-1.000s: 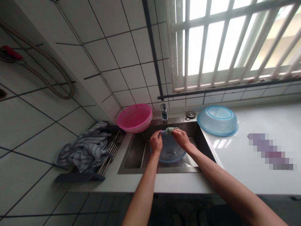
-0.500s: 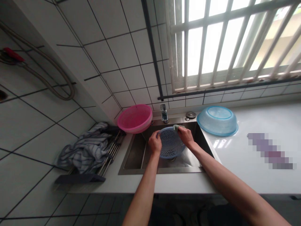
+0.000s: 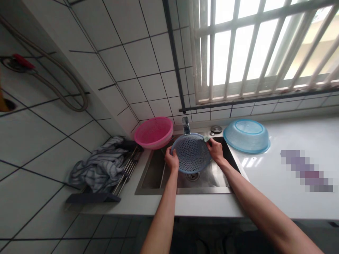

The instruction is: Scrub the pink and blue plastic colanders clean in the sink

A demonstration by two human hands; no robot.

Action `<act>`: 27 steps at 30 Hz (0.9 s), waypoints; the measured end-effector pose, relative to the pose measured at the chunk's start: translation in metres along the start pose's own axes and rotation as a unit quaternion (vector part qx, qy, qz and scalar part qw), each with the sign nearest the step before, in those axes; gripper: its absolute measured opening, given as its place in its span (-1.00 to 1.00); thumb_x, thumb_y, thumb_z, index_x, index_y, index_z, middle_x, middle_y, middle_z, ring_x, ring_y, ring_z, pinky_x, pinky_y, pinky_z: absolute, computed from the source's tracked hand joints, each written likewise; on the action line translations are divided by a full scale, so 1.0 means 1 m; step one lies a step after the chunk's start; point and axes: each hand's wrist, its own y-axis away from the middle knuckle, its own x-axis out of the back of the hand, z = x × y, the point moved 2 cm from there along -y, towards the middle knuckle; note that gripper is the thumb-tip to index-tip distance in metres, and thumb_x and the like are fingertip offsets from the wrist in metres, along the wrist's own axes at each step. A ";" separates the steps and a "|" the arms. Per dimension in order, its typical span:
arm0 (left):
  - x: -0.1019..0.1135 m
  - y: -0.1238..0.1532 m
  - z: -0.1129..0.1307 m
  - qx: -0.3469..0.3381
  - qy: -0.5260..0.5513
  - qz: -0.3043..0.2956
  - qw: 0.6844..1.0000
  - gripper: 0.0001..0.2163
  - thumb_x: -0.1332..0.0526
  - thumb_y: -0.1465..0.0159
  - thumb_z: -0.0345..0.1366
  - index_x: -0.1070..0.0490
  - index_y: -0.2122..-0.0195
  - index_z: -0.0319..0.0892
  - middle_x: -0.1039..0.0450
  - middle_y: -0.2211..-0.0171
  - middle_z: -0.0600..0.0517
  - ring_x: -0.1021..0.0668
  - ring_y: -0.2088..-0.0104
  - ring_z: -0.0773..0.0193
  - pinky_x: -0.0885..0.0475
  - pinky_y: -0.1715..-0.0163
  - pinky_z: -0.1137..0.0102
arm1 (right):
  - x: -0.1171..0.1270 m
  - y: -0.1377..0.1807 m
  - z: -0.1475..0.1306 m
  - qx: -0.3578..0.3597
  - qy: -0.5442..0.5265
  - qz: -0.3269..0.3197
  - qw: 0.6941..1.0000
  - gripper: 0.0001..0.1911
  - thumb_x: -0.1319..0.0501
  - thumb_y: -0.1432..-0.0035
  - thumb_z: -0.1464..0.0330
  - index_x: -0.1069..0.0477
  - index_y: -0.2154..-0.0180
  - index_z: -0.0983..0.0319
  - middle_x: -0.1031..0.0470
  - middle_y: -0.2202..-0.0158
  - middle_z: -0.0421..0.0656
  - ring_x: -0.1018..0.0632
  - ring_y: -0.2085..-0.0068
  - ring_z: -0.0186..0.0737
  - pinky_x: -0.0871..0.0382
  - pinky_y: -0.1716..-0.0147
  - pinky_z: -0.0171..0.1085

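Note:
A blue-grey plastic colander [image 3: 191, 155] with a patterned, perforated bottom is held tilted over the steel sink [image 3: 169, 191], its inside facing me. My left hand [image 3: 172, 159] is closed on the colander's left rim, thumb on the near side. At the upper right rim, my right hand [image 3: 215, 149] pinches a small pale green cloth [image 3: 206, 139] against the edge. The drain [image 3: 192, 176] shows just below the colander. Behind the rim stands the faucet [image 3: 186, 126].
A pink basket [image 3: 154, 133] sits at the sink's back left corner. An upturned light blue basin [image 3: 247, 135] lies on the right counter, near a drain plug [image 3: 216, 129]. Striped cloth [image 3: 99, 165] is heaped on a rack [image 3: 127, 170] at left. A barred window [image 3: 254, 53] is behind.
The colander has been lifted and tilted further toward me, uncovering the drain. My right hand and the cloth have shifted slightly right along the rim.

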 end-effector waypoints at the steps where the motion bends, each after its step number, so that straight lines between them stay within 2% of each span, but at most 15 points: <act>1: -0.001 0.001 0.004 -0.026 -0.013 -0.013 1.000 -0.72 -0.24 -0.33 -0.36 -0.53 -0.06 -0.19 -0.63 -0.01 -0.16 -0.64 -0.03 0.05 -0.49 -0.13 0.20 | 0.001 0.000 -0.001 0.006 -0.005 0.003 1.000 -0.77 -0.15 -0.34 0.28 -0.55 0.24 0.22 -0.65 0.34 -0.03 -0.57 0.40 -0.12 -0.21 0.37 -0.28; 4: -0.003 0.006 0.017 -0.119 -0.049 -0.039 0.991 -0.56 -0.30 -0.30 -0.39 -0.45 -0.22 -0.15 -0.54 -0.17 -0.17 -0.55 -0.19 0.03 -0.39 -0.28 0.15 | -0.001 0.003 -0.011 0.055 -0.032 -0.011 0.998 -0.79 -0.13 -0.34 0.33 -0.53 0.28 0.20 -0.66 0.31 -0.06 -0.56 0.39 -0.16 -0.24 0.35 -0.30; 6: -0.002 0.007 0.022 -0.158 -0.059 -0.072 0.983 -0.57 -0.29 -0.33 -0.38 -0.46 -0.24 -0.12 -0.53 -0.19 -0.15 -0.54 -0.22 0.05 -0.37 -0.31 0.14 | -0.003 0.005 -0.017 0.083 -0.045 -0.034 0.995 -0.78 -0.13 -0.34 0.35 -0.52 0.30 0.19 -0.65 0.32 -0.09 -0.55 0.40 -0.18 -0.26 0.34 -0.30; 8: 0.000 0.007 0.022 -0.155 -0.060 -0.108 0.980 -0.66 -0.26 -0.38 -0.35 -0.52 -0.17 -0.09 -0.59 -0.12 -0.11 -0.60 -0.13 0.08 -0.45 -0.23 0.16 | -0.006 0.007 -0.021 0.094 -0.051 -0.055 0.993 -0.78 -0.14 -0.35 0.34 -0.53 0.31 0.18 -0.65 0.34 -0.12 -0.56 0.40 -0.18 -0.28 0.34 -0.30; 11: 0.001 0.010 0.024 -0.122 -0.060 -0.127 0.983 -0.76 -0.21 -0.43 -0.33 -0.60 -0.04 -0.06 -0.66 -0.02 -0.07 -0.67 0.01 0.10 -0.53 -0.09 0.21 | -0.010 0.009 -0.024 0.096 -0.040 -0.076 0.992 -0.77 -0.15 -0.35 0.36 -0.57 0.30 0.17 -0.66 0.34 -0.12 -0.60 0.36 -0.15 -0.32 0.32 -0.29; 17: -0.013 0.024 0.037 -0.179 -0.090 -0.255 0.946 -0.71 -0.21 -0.37 -0.44 -0.65 0.04 0.02 -0.68 0.06 0.01 -0.67 0.03 0.15 -0.53 -0.02 0.30 | -0.026 0.020 -0.047 0.208 -0.021 -0.162 0.964 -0.80 -0.21 -0.31 0.43 -0.64 0.20 0.13 -0.69 0.18 -0.14 -0.66 0.19 -0.15 -0.42 0.17 -0.30; 20: -0.011 0.019 0.029 -0.133 -0.081 -0.216 0.964 -0.77 -0.24 -0.37 -0.39 -0.65 0.06 0.00 -0.69 0.08 -0.02 -0.69 0.09 0.13 -0.54 0.03 0.31 | -0.026 0.015 -0.040 0.192 -0.029 -0.155 0.969 -0.82 -0.24 -0.33 0.38 -0.64 0.17 0.12 -0.70 0.17 -0.14 -0.67 0.22 -0.14 -0.41 0.20 -0.31; 24: 0.004 0.004 0.013 -0.059 -0.051 -0.082 0.994 -0.80 -0.23 -0.41 -0.26 -0.63 0.06 -0.10 -0.70 0.11 -0.10 -0.70 0.11 0.07 -0.53 0.02 0.27 | -0.014 0.001 -0.007 0.076 -0.025 -0.093 0.992 -0.82 -0.25 -0.31 0.29 -0.64 0.25 0.13 -0.70 0.32 -0.12 -0.62 0.38 -0.12 -0.32 0.36 -0.30; 27: 0.007 0.001 0.010 -0.054 -0.043 -0.042 0.997 -0.77 -0.19 -0.43 -0.23 -0.61 0.03 -0.13 -0.69 0.11 -0.12 -0.69 0.09 0.05 -0.52 0.00 0.25 | -0.008 -0.002 0.005 0.026 -0.003 -0.062 0.998 -0.80 -0.24 -0.30 0.28 -0.62 0.33 0.16 -0.66 0.42 -0.12 -0.56 0.46 -0.15 -0.25 0.42 -0.29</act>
